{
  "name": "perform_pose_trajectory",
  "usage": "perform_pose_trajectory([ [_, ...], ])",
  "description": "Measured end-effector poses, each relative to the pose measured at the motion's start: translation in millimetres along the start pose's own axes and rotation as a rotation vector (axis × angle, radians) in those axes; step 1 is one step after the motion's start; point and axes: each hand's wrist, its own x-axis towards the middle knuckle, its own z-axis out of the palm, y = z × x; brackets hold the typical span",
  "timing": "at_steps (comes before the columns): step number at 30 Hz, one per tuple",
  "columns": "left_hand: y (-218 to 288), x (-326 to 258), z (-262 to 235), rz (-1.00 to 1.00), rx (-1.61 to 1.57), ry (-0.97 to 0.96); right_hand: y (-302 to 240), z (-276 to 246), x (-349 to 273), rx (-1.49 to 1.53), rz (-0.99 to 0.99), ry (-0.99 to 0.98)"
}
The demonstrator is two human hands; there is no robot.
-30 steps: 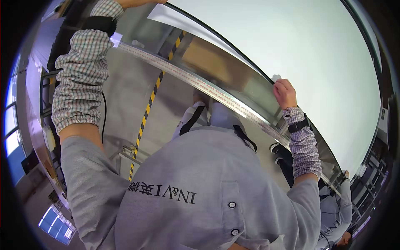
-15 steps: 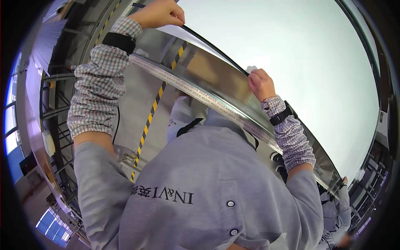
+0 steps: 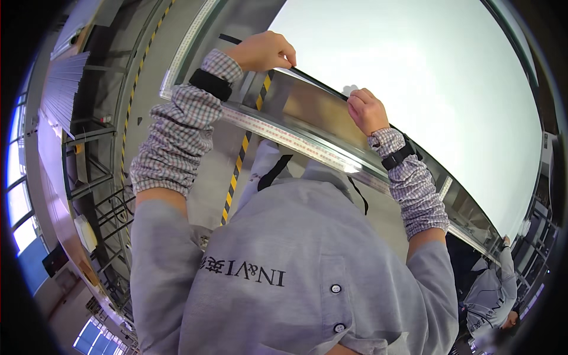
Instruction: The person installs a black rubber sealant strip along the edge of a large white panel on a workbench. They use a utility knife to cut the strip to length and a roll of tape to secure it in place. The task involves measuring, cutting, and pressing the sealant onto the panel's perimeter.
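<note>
A large white sheet (image 3: pixel 414 77) with a black edge stretches across the far right. Along its near edge runs a thin black strip (image 3: pixel 316 81). My left hand (image 3: pixel 266 52) is closed in a pinch on the strip, whose free end sticks out to the left past the wrist. Farther right, my right hand (image 3: pixel 367 111) is closed on the same strip at the sheet's edge, fingers curled and thumb hidden. Below the hands lies a silvery metal frame (image 3: pixel 290 138) with a reddish printed band, between my body and the sheet.
Another person (image 3: pixel 494 290) in grey stands at the lower right, one arm reaching to the sheet's near corner. Yellow-and-black tape (image 3: pixel 235 177) crosses the floor. A rack of dark metal bars (image 3: pixel 97 171) and a long bench (image 3: pixel 53 189) stand on the left.
My left hand has come in toward my right hand, so the length of strip between them is shorter. My right hand has shifted slightly up. The view has turned a little.
</note>
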Motion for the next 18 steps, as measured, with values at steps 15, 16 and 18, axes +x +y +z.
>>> perform_pose_trajectory([
  [15, 53.4, 17.2, -22.0, -0.060, 0.040, -0.051, -38.3, -41.8, 47.5, -0.032, -0.016, 0.076],
  [16, 54.6, 17.7, -21.9, -0.053, 0.038, -0.052, -40.1, -43.0, 49.6, -0.028, -0.010, 0.079],
  [18, 56.7, 19.4, -20.3, -0.045, 0.044, -0.057, -43.2, -45.2, 52.3, -0.019, 0.005, 0.085],
])
